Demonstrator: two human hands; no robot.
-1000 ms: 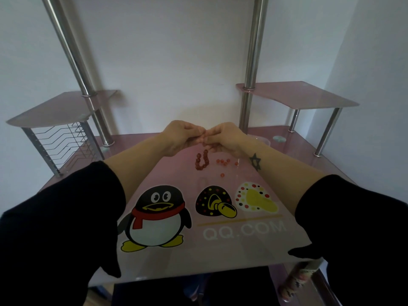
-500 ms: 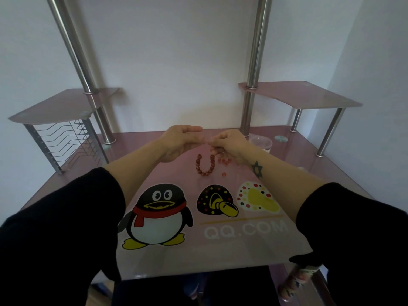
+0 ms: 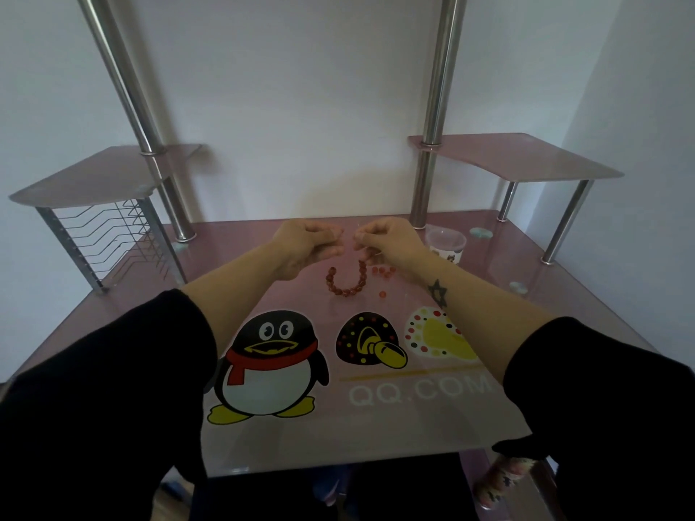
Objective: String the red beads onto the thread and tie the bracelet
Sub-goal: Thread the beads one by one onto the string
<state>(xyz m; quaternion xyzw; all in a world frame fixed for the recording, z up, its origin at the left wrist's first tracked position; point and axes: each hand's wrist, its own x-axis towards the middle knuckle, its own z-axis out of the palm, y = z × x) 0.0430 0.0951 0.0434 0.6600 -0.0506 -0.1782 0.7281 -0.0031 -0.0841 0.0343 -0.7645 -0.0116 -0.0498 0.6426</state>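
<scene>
The right hand [image 3: 391, 240] pinches one end of the red bead strand [image 3: 348, 285], which curves in a U just below both hands. The left hand [image 3: 304, 242] has its fingertips curled together; I cannot tell whether it holds thread.

White letters on the pink bench [image 3: 376, 445] spelled "QQ.COM" [image 3: 419, 391]. They stood near the front edge, under a thin yellow line [image 3: 406, 374]. Left of the letters was a picture of a black and white penguin [image 3: 269, 370] with a red scarf. A dark six-point star [image 3: 438, 293] was drawn on the right forearm, near the wrist. The small clear tub [image 3: 445, 240] at the back had a label [image 3: 447, 256], but it was too small to read.
</scene>
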